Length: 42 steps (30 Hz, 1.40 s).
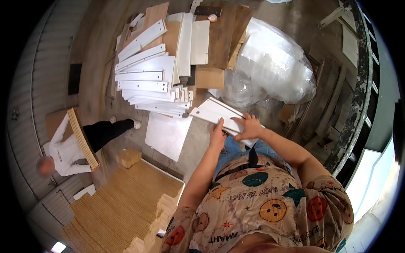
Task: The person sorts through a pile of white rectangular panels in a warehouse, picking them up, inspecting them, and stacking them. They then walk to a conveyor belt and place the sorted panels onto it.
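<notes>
Several white boards [217, 110], stacked unevenly with a dark hole at one end, are held in front of my waist. My left hand [217, 135] grips their near edge, its thumb on top and its other fingers partly hidden. Farther right, my right hand [249, 127] holds the same boards near their right end, fingers over the far edge and thumb across the top face. Beyond my hands lies a fanned pile of white drilled boards [141, 86], with small white pieces [183, 95] at its near right corner.
Brown panels [219, 33] lie behind, beside a large bundle of clear plastic wrap [274, 63]. A white sheet [168, 134] is on the floor. Corrugated cardboard [122, 198] is stacked at lower left, near a co-worker [69, 147] carrying a cardboard bundle [82, 137]. A metal frame [356, 105] stands right.
</notes>
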### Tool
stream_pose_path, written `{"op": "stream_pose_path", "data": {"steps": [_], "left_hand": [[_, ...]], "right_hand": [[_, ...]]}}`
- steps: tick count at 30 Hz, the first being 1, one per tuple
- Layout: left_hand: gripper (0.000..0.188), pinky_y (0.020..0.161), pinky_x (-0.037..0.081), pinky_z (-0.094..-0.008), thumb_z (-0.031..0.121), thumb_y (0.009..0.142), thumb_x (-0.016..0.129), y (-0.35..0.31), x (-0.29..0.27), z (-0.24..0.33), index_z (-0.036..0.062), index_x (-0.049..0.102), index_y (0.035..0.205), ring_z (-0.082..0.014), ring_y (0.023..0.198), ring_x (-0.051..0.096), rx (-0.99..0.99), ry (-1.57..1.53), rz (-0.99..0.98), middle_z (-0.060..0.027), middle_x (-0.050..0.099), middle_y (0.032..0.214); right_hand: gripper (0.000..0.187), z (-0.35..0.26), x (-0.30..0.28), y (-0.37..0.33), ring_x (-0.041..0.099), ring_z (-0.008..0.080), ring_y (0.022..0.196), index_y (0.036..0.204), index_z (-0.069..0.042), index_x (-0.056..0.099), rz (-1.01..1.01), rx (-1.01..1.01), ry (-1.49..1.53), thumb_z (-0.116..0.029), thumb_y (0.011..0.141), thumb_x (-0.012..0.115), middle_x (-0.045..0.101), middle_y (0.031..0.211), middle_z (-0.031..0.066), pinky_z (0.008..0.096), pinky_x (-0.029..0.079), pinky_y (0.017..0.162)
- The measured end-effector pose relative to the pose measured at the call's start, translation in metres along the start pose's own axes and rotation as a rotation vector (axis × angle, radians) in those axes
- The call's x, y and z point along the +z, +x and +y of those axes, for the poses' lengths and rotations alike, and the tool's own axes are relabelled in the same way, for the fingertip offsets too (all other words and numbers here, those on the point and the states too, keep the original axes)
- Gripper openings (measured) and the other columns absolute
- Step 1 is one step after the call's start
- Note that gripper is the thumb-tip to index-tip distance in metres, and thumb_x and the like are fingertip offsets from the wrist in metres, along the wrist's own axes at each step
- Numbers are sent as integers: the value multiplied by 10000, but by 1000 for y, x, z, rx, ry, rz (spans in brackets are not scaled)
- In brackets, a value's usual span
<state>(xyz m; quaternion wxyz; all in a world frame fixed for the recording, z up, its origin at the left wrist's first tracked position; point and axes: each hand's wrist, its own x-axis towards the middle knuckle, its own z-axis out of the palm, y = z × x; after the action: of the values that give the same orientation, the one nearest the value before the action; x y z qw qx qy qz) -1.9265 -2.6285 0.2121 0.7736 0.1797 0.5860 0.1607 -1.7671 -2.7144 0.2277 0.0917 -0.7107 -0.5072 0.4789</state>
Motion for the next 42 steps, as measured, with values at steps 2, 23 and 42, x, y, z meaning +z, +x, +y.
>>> {"op": "stream_pose_path", "data": {"steps": [2,23,42], "left_hand": [[498,744,488,-343,350,840,620,1,-4,-5,11,435,1156,-210,937,566,-40,192,-6,-126,519,1102],[322,723,464,-344,351,788,615,-6,-191,-21,40,619,871,-274,796,605,170,1204,254,-140,634,835],[317,713,468,-395,341,778,612,9,-110,2,55,594,913,-327,809,592,522,1268,191,-153,616,828]], "right_hand": [[934,18,-8,0,396,425,1134,1320,-293,412,-86,143,35,-634,495,686,407,1255,235,462,358,940],[747,212,2,-140,513,288,1086,1108,-121,608,-398,954,-18,-556,519,754,553,1168,115,419,441,830],[576,266,7,-85,636,280,838,1019,-45,577,-124,596,3,-508,687,667,639,932,170,388,494,687]]}}
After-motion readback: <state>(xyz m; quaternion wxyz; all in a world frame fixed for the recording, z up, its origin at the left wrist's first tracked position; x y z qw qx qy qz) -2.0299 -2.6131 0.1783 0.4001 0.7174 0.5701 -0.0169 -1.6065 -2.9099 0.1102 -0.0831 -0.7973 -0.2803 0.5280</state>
